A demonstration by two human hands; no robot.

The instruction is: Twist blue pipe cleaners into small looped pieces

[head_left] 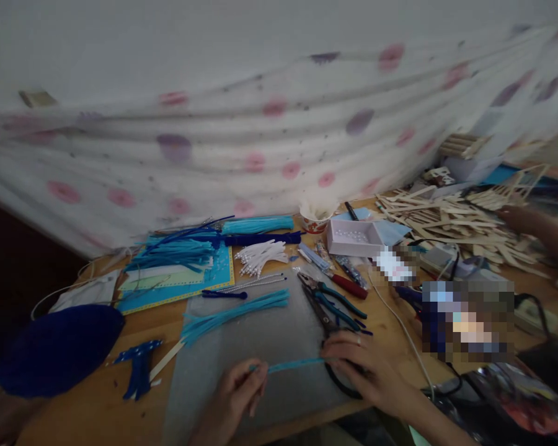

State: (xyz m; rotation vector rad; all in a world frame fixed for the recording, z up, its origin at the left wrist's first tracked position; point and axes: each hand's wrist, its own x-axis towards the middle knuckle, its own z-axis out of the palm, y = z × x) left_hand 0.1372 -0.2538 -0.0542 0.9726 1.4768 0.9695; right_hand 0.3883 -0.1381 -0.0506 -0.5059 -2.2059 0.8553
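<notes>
1. The light-blue strip (295, 365) runs nearly straight between the two hands at the lower centre of the frame, above the grey mat (204, 390) on the bench (74, 412); the left hand (244, 387) has its fingers pinched together on the left end; the fingers of the right hand (360, 362) close on the right end.

2. The strip looks fuzzy and slender, like a pipe cleaner; it is probably very light, soft outside, with perhaps a bendable core; it should grip well rather than slip, and would sooner kink than break.

3. The ends seem the best hold, as they leave the middle free; a light pinch is likely enough, since hard squeezing could flatten the pile.

4. Both tips are covered by fingers, so the full length cannot be told; the scissors (323, 313) lie partly beneath the right hand, and whether that hand also bears on their handle is unclear.

5. A pixelated patch (467, 322) masks things at the lower right; another person's hand (516, 217) is blurred near the right edge, its arm cut off by the frame.
</notes>
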